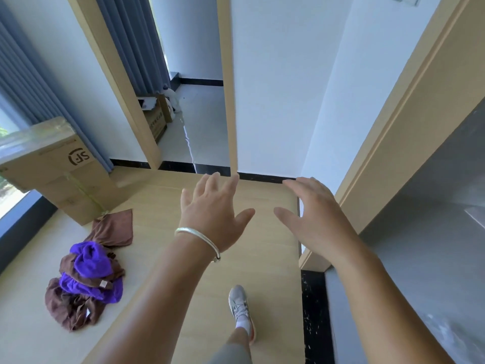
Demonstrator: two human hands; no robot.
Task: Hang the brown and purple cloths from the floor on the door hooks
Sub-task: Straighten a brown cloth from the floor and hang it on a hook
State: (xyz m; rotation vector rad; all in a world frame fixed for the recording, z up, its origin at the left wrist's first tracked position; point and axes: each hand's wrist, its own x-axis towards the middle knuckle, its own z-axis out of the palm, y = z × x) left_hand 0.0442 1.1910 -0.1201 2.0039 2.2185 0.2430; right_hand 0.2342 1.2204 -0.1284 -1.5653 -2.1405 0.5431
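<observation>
Both hands, left hand (212,206) and right hand (312,216), are spread and hold nothing over bare floor (168,206). The brown cloths (70,306) and purple cloths (90,261) lie tangled beside a cardboard box (52,166), so some folds are hidden.

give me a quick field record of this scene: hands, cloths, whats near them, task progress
left hand: open, fingers spread, holds nothing, bracelet on wrist
right hand: open, holds nothing
cloths: brown and purple, heaped together on the floor, to the person's left
near the cloths: taped cardboard box, blue curtain
ahead: open doorway
door hooks: not in view
progress: nothing picked up or hung yet
</observation>
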